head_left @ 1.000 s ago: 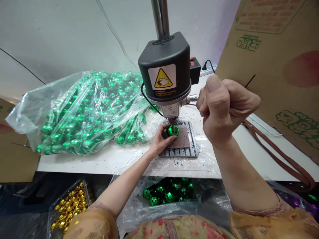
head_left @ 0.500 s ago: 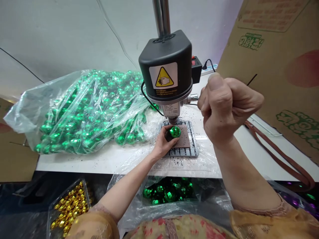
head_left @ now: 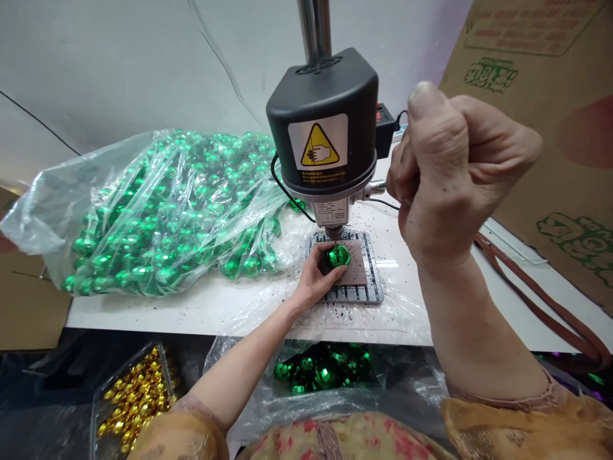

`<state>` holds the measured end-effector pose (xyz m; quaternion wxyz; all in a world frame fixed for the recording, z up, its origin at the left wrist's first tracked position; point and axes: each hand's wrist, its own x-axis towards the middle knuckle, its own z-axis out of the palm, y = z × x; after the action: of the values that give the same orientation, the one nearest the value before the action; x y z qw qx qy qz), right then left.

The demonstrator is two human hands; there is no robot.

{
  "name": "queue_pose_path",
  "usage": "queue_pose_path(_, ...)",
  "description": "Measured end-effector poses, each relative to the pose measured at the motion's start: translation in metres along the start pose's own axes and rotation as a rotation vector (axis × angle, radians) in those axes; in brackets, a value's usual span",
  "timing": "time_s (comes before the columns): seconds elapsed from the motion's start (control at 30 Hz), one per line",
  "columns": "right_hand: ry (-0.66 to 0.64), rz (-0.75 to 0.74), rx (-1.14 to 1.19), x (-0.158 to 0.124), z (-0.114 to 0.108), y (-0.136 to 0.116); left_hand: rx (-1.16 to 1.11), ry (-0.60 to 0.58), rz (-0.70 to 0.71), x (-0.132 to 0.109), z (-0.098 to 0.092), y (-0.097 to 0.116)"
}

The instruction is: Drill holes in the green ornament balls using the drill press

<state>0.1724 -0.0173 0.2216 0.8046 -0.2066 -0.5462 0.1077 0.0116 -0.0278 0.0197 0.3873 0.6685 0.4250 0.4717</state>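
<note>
My left hand (head_left: 320, 273) pinches a shiny green faceted ball (head_left: 339, 255) between thumb and fingers. It holds the ball on a brown square pad (head_left: 358, 271) lying on the grooved metal base (head_left: 376, 281) of a small bench drill press (head_left: 320, 128). The chuck (head_left: 334, 232) is right above the ball, and a thin bit seems to meet the ball's top. Raised at the right, my right hand (head_left: 447, 172) is closed in a fist around the press's feed lever, beside its metal hub (head_left: 376, 188); the fist hides most of the lever.
A clear plastic bag (head_left: 177, 211) full of green balls lies left of the press. Dark shavings dot the white table (head_left: 158, 313). Below the edge are more green balls (head_left: 325, 374) in plastic and a clear bin (head_left: 165, 370) of gold balls. A cardboard box (head_left: 550, 160) stands right.
My right fist has moved up and to the right, appearing larger. The green ball has turned slightly in my left hand, which stays on the pad. The view has shifted a little.
</note>
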Motion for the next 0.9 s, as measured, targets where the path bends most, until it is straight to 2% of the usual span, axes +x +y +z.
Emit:
queue_pose_path(0.2, 0.042, -0.003, -0.021, -0.017, -0.004, -0.003, -0.033, 0.005, -0.019, 0.0, 0.001, -0.001)
queue_pose_path(0.33, 0.014, -0.005, -0.023, -0.028, -0.01, 0.0, -0.043, 0.018, -0.019, 0.001, 0.002, -0.001)
queue_pose_path(0.77, 0.076, -0.119, -0.059, -0.046, -0.017, 0.013, -0.047, 0.022, -0.007, 0.001, 0.003, -0.001)
queue_pose_path(0.9, 0.067, -0.201, -0.048, -0.05, -0.02, 0.02, -0.046, 0.017, -0.009, 0.001, 0.002, -0.003)
